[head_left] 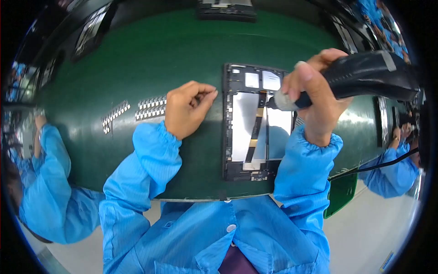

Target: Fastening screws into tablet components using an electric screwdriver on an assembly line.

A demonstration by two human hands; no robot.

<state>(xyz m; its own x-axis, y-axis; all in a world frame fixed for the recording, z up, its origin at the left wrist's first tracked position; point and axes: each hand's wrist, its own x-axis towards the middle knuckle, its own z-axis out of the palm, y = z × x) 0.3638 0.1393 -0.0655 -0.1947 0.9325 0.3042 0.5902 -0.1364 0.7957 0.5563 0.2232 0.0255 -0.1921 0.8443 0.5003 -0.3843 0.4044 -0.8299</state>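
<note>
An opened tablet (245, 123) with its silver inside and dark flex ribbons showing lies on the green bench. My right hand (319, 96) is wrapped round a black electric screwdriver (365, 75) with a pale grey collar. The screwdriver's dark tip points down at the upper middle of the tablet; whether it touches is hard to see. Left of the tablet, my left hand (189, 108) is closed, thumb and forefinger pinched together. Anything between those fingertips is too small to make out. Strips of small black-and-white parts (150, 108) lie beside and partly behind this hand.
Another short strip of small parts (116, 116) lies further left on the green bench (182, 50). A tablet-like unit (226, 10) sits at the far edge. Co-workers in blue sleeves (50, 150) flank me. A black cable (374, 166) runs at the right, above a green bin (341, 194).
</note>
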